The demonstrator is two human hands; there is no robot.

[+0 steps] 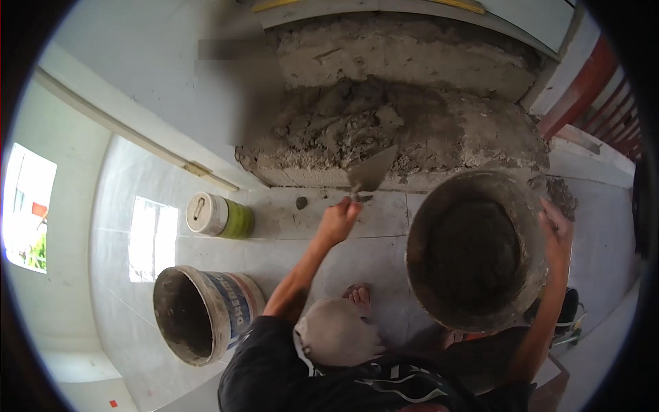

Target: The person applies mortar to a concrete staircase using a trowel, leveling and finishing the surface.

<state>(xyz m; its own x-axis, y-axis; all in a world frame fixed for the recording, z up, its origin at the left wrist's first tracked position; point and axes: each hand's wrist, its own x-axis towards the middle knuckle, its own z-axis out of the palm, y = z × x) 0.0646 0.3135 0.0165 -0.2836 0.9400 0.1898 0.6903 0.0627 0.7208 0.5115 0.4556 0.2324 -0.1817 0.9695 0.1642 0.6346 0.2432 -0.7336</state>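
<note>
My left hand (340, 221) is closed around the handle of a pointed trowel (373, 169), whose blade lies over the front edge of a rough mortar-covered step (473, 137). Lumpy wet mortar (329, 134) is spread on the step just beyond the blade. On my right stands a large bucket (427, 299) with grey mortar (472, 250) inside. My right hand (557, 226) is at the bucket's right rim, its thumb and fingers against the outer wall; the bucket partly hides how they grip.
On the tiled floor (274, 257) to the left are an open, dirty bucket (240, 309) and a small green-and-white lidded pail (237, 218). A red railing (583, 86) stands at the upper right. A dark shoe (568, 309) is by the right arm.
</note>
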